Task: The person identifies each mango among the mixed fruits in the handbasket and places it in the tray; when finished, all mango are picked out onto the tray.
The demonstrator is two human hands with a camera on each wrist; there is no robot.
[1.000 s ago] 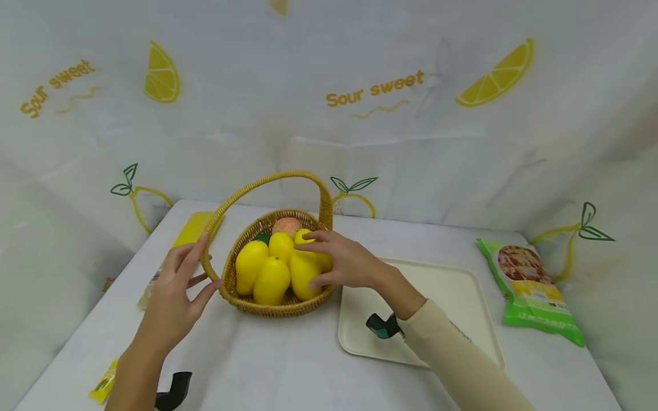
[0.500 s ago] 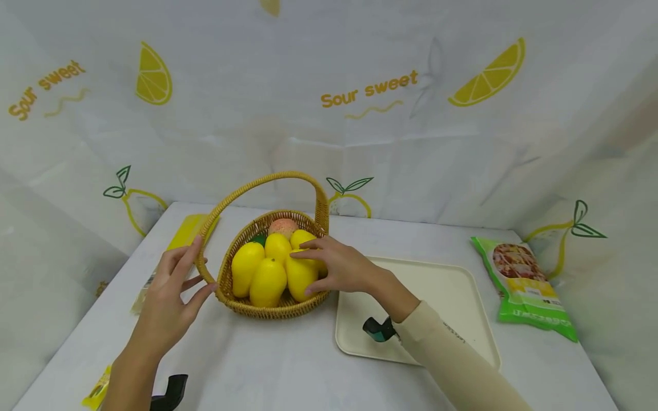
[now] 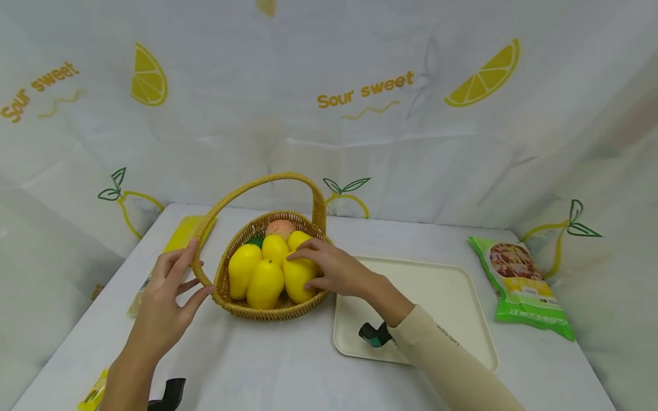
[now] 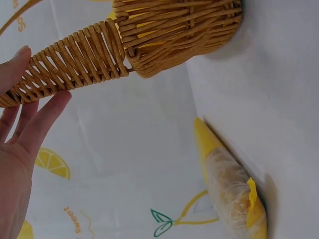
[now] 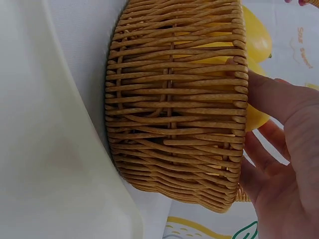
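Note:
A wicker basket (image 3: 277,313) with a tall arched handle (image 3: 257,182) holds several yellow mangoes (image 3: 265,284), a pinkish round fruit (image 3: 280,229) and something green at the back. My left hand (image 3: 167,297) pinches the lower left part of the handle between thumb and fingers; the left wrist view shows the same grip on the woven handle (image 4: 75,62). My right hand (image 3: 341,271) reaches over the basket's right rim, its fingers curled round a mango (image 3: 299,278). In the right wrist view, the thumb goes inside the rim, and the basket wall (image 5: 174,99) hides most of that mango.
Right of the basket lies a cream tray (image 3: 437,285), partly under my right forearm. A green snack bag (image 3: 526,279) is at the far right. Behind my left hand lies a yellow-topped package (image 3: 182,233); a small yellow packet (image 3: 95,393) is at the front left.
The whole scene has shifted slightly left in the head view. My right fingers have settled lower and closer round the mango on the right. My left hand stays at the handle.

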